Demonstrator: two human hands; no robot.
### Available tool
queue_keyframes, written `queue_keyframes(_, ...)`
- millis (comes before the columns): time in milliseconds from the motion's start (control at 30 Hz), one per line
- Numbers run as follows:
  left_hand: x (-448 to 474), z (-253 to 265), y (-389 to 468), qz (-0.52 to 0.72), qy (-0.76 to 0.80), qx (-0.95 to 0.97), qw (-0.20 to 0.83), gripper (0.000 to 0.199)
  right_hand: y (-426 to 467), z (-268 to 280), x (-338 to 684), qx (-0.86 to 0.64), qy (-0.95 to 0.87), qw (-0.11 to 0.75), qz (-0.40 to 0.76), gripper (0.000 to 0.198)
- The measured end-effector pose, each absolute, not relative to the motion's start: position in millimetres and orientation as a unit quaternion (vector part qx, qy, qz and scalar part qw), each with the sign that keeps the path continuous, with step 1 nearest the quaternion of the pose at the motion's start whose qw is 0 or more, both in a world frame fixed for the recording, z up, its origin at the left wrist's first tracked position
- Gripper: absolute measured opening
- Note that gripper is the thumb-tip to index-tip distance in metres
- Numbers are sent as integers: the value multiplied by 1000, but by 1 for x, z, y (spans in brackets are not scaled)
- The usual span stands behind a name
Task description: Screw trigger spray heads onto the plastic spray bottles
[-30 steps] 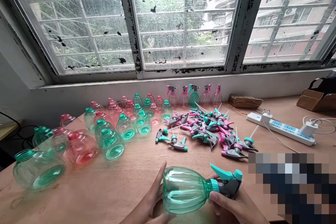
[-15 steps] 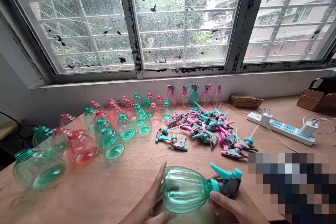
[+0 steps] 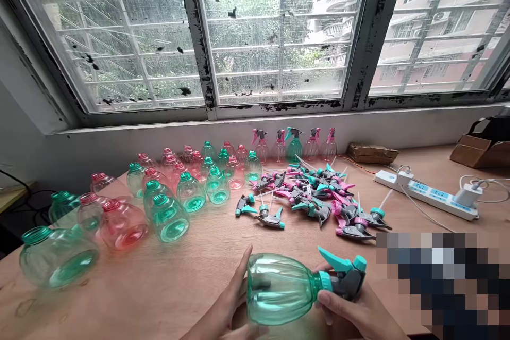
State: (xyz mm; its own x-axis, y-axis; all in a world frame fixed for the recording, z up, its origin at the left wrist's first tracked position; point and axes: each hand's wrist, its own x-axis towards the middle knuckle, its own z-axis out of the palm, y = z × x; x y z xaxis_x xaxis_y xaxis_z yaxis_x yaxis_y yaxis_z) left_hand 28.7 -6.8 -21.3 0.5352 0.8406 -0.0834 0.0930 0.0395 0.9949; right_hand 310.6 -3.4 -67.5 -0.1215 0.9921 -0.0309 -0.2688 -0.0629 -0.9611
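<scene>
while barred windows (image 3: pixel 279 37) span the far side, a wooden table (image 3: pixel 159 281) spreads below them towards me. across its left half stands a crowd of open bottles (image 3: pixel 171 223), green and red. right of them lies a heap of spray heads (image 3: pixel 316 210), grey with pink or turquoise parts, thin tubes poking out. behind that heap, a row of five spray bottles (image 3: pixel 295 147) stands by the wall, one of them green. on the right i see a cardboard box (image 3: pixel 480 150) at the back and, nearer, a white power strip (image 3: pixel 428 195) with plugs and cables. the green bottle (image 3: pixel 279 292) lies sideways between my hands, over the near part of the table; i cannot tell whether it touches the wood. my left hand (image 3: pixel 229 303) cups its base, some fingers hidden. my right hand (image 3: pixel 353 308) grasps the fitted spray head (image 3: pixel 347 279), thumb at the turquoise collar (image 3: pixel 325 280), below the turquoise trigger (image 3: pixel 334 261).
</scene>
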Motion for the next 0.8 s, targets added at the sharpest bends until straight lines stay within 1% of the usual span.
queue_keyframes(67,30,-21,-7,299,378,619,620,100,-3,-68,310,-405,-445,524,603,44)
queue_keyframes(167,30,-23,-7,308,365,604,638,113,-4,-68,310,-407,-443,524,603,44)
queue_keyframes(233,30,-24,-7,324,349,598,645,116,-4,-67,309,-407,-438,523,607,46)
queue_keyframes(367,29,-22,-7,325,327,605,650,99,-5,-65,309,-418,-442,519,601,47)
queue_keyframes(567,30,-18,-8,307,362,617,628,103,-4,-63,309,-422,-442,515,601,45)
queue_keyframes(700,28,-25,-8,322,352,604,638,115,-4,-64,308,-404,-445,522,605,45)
queue_keyframes(733,27,-28,-8,325,348,601,641,114,-5,-64,308,-401,-439,527,607,45)
queue_keyframes(800,25,-30,-7,325,346,603,641,105,-5,-64,307,-398,-425,537,611,46)
